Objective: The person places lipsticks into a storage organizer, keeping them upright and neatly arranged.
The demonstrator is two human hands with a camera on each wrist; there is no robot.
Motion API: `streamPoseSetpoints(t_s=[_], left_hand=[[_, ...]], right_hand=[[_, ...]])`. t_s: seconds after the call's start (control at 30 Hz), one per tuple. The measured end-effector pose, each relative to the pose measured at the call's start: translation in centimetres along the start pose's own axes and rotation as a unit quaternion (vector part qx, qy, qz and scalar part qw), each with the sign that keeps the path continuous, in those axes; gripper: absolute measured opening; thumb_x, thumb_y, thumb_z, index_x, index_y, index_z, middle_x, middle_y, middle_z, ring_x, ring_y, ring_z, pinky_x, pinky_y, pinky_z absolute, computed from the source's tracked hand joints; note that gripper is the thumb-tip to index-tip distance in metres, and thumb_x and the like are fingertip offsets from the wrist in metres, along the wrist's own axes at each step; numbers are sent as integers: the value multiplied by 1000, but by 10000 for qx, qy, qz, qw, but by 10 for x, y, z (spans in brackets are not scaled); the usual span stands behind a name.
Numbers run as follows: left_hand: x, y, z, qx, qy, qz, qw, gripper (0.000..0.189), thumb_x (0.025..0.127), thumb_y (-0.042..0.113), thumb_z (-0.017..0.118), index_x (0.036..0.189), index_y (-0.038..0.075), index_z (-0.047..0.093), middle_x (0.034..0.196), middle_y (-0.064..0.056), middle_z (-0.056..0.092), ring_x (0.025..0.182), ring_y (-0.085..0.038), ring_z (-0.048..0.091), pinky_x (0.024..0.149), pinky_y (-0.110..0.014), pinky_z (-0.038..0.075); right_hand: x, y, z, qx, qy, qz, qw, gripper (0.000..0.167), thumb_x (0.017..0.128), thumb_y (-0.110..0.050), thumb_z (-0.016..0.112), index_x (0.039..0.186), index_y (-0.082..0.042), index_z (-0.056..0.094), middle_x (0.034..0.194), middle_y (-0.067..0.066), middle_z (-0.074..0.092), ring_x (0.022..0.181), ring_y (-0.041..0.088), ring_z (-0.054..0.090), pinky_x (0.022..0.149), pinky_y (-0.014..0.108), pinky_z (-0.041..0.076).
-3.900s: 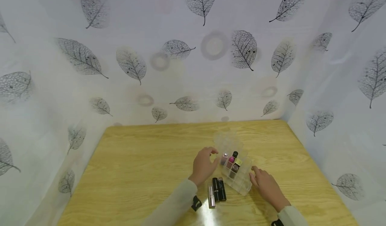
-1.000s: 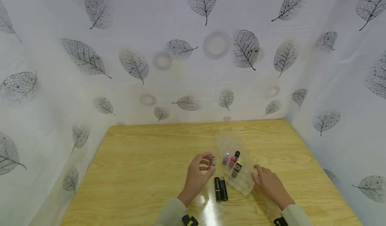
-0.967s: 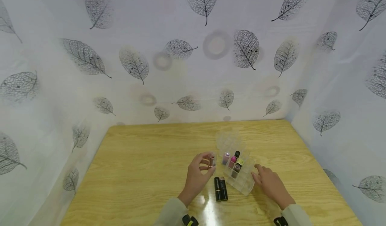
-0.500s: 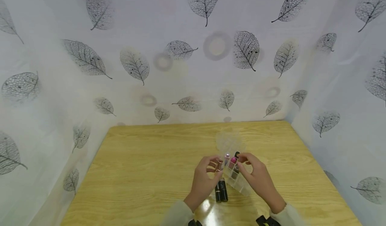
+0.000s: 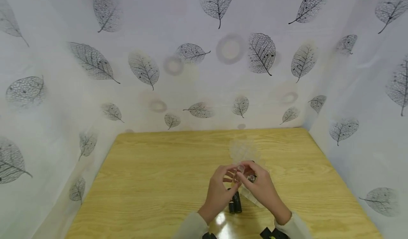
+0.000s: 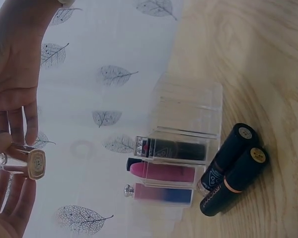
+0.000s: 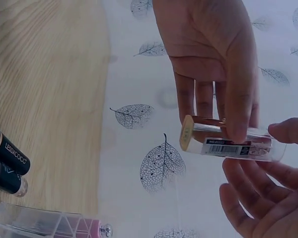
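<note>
A lipstick (image 7: 223, 147) with a transparent cap, a barcode label and a gold base (image 6: 37, 164) is held between both hands above the box. My left hand (image 5: 219, 191) grips its body, thumb laid along the side. My right hand (image 5: 266, 189) pinches the clear cap end, its thumb and fingers meeting the left hand's. Beneath them stands a clear compartmented box (image 6: 191, 106), mostly hidden by the hands in the head view. It holds a pink lipstick (image 6: 166, 172), a pink-and-blue tube (image 6: 161, 194) and a dark tube (image 6: 176, 149), among others.
Two black lipsticks (image 6: 236, 176) lie side by side on the wooden table (image 5: 159, 182), close to the box. The box's transparent lid (image 5: 243, 148) lies folded back behind it. A leaf-print curtain (image 5: 204, 79) encloses the table's back and sides.
My left hand has picked up the lipstick from beside the black ones and moved right with it. My right hand has left the box's right side and come to the lipstick's cap.
</note>
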State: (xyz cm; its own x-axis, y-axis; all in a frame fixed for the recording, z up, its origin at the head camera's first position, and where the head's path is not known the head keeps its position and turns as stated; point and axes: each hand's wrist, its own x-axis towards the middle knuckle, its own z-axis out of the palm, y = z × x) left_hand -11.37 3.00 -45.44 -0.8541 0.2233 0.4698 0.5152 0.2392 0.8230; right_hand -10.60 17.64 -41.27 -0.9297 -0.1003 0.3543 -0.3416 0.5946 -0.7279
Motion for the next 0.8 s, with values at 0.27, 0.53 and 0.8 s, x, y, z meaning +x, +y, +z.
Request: streamPoseSetpoints(t_s=[0.27, 0.53, 0.8], left_hand=[[6, -6, -4, -461, -371, -457, 9972, 37, 85, 18, 68, 120, 14, 57, 108, -4, 64, 93, -16, 63, 76, -18, 55], [14, -1, -5, -691, -662, -657, 9932, 27, 89, 30, 63, 113, 19, 60, 109, -1, 66, 90, -10, 63, 72, -18, 54], [23, 0, -5, -879, -635, -903, 9900, 24, 87, 23, 67, 108, 14, 60, 96, -6, 65, 86, -11, 62, 72, -19, 55]], right_hand=[[4, 3, -10, 189, -555, -838, 9948, 27, 88, -7, 62, 116, -8, 61, 99, 3, 64, 79, 1, 57, 66, 22, 53], [5, 5, -19, 114, -777, -945, 9924, 32, 90, -6, 59, 122, -3, 59, 100, 2, 61, 82, -1, 55, 65, 21, 51], [-2, 23, -30, -537, -313, -693, 9957, 30, 90, -3, 59, 119, -4, 58, 98, 2, 65, 86, 5, 59, 70, 26, 53]])
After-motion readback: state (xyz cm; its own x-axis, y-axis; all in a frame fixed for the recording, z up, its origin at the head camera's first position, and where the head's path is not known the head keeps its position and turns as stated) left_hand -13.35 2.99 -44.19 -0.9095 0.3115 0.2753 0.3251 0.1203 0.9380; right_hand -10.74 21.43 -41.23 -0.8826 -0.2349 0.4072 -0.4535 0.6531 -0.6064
